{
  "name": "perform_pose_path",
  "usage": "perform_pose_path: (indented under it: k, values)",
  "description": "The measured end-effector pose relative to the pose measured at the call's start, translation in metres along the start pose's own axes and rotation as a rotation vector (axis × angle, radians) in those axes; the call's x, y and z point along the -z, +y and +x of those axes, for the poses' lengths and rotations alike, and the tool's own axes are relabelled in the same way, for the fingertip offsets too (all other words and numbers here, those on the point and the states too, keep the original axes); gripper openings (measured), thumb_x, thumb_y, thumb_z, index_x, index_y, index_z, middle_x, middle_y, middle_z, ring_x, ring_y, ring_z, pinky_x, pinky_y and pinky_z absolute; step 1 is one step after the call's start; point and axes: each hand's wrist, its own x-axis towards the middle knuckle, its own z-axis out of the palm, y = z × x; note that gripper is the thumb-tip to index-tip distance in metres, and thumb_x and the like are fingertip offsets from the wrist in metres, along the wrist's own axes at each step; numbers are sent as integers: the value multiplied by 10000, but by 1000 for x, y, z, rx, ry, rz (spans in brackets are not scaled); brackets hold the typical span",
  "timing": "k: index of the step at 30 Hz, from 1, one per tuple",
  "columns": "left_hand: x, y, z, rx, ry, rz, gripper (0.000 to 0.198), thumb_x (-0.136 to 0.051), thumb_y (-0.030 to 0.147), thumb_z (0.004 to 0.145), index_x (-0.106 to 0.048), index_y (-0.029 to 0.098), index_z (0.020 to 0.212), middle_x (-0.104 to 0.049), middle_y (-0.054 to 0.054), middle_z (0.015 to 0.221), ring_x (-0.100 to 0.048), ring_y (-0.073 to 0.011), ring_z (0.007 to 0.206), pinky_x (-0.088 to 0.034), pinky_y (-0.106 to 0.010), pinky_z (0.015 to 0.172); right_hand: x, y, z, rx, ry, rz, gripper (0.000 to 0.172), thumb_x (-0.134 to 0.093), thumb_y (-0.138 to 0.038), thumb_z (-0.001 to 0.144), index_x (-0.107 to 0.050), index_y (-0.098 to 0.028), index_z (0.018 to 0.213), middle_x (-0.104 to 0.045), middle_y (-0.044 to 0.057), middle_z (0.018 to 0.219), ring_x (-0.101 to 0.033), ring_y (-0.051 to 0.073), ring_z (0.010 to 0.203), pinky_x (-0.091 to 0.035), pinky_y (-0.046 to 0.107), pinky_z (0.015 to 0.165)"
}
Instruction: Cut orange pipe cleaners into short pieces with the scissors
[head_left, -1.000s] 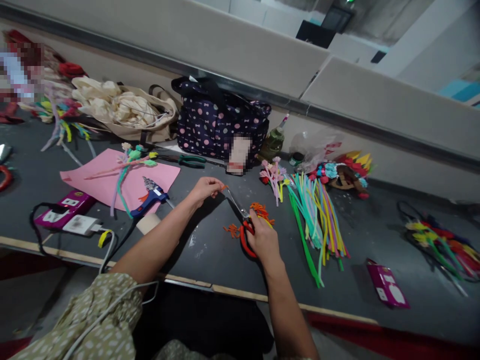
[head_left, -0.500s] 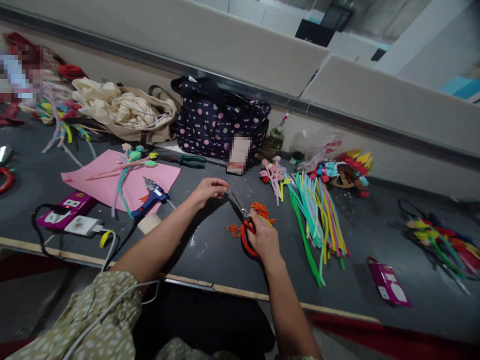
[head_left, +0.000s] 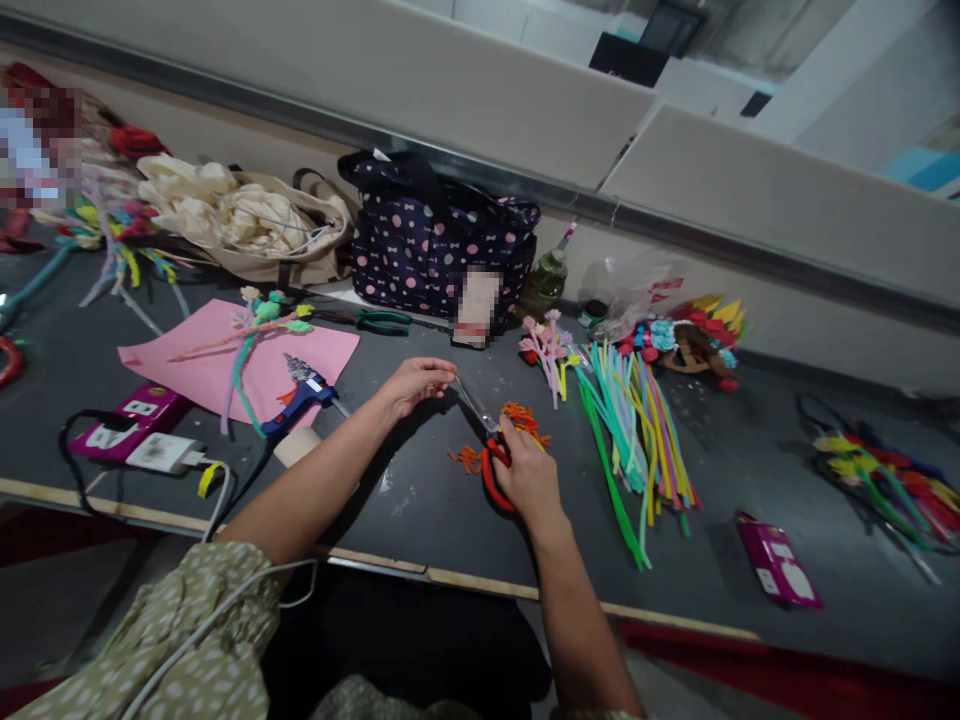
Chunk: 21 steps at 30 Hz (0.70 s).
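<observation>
My right hand [head_left: 531,470] is wrapped round the red handles of a pair of scissors [head_left: 474,405]. The metal blades point up and left, with their tips at the fingers of my left hand [head_left: 421,385]. Those fingers are pinched together on a tiny piece of orange pipe cleaner, mostly hidden by the fingertips. Short orange cut pieces [head_left: 468,460] lie on the dark table just left of the scissor handles. Another pile of orange snippets [head_left: 525,418] lies behind my right hand, with a little yellow among them.
Long coloured pipe cleaners [head_left: 637,430] lie to the right, with pink pipe-cleaner flowers [head_left: 551,345] behind. A blue glue gun [head_left: 304,395] rests by pink paper [head_left: 199,335] at left. A polka-dot bag [head_left: 420,240] and a green bottle [head_left: 546,283] stand at the back.
Both hands and the scissors stay almost where they were. The orange bit at my left fingertips shows less. At the far left edge, a bluish strand has come into view.
</observation>
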Motion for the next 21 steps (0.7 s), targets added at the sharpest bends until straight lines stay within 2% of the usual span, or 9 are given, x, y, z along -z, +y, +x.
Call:
perform_pose_path:
  k: [6,16,21]
  values:
    - [-1,0,0,-10,-16,18,287,-799,139,530,-682,111,791,-630,-29,633,-520,-60,489,-450,-208,524,3,0,0,-10,-10,-13,548,-501,-275,838,-393,-191,1368,-629,83,1029,-595,187,881,-463,263,719]
    - [-2,-1,0,-11,-31,44,305,-806,149,517,-682,115,794,-642,-38,669,-511,-56,488,-431,-207,509,-6,4,-1,2,-9,49,460,-430,-265,900,-428,-177,1351,-657,80,1029,-610,166,898,-469,247,756]
    - [0,-2,2,-21,-22,30,307,-806,150,513,-669,116,786,-651,-53,698,-533,-73,514,-414,-203,490,-2,0,-1,-18,-1,49,471,-427,-247,888,-420,-175,1353,-648,85,1064,-607,169,912,-465,253,773]
